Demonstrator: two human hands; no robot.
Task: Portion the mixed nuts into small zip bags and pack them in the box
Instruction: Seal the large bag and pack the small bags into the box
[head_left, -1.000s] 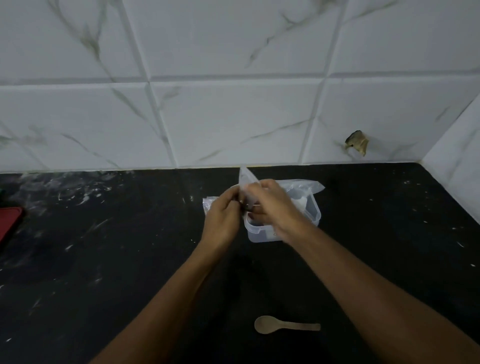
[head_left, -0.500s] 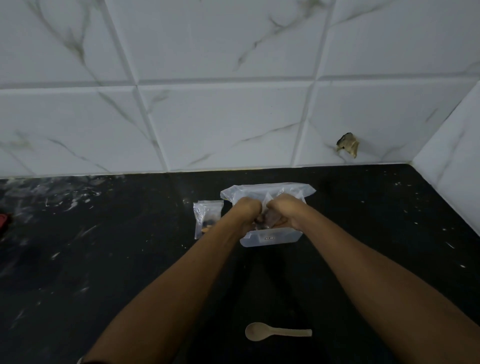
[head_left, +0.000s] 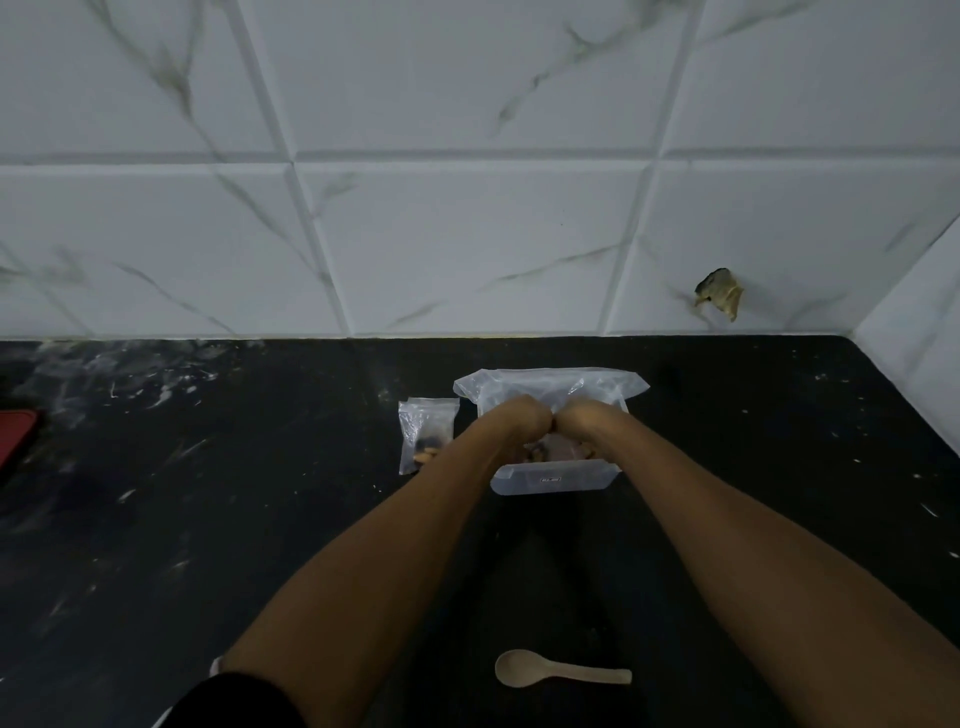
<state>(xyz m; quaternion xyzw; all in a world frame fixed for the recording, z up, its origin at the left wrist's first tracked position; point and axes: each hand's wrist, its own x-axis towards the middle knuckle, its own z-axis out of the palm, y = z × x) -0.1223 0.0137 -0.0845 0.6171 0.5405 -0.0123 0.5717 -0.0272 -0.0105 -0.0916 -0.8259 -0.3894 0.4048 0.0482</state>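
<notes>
On the black counter (head_left: 208, 519), a wooden spoon (head_left: 558, 670) is lying near me and a small zip bag (head_left: 423, 431) holding nuts is lying just left of the clear box (head_left: 556, 478). My left hand (head_left: 511, 415) and right hand (head_left: 584, 418) are reaching into the box, knuckles touching and hiding its contents. I cannot tell if my curled fingers are holding anything.

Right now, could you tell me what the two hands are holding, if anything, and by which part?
It cannot be told: the left hand and the right hand are knuckles-up inside the clear box, hiding their fingers and any grasp.
</notes>
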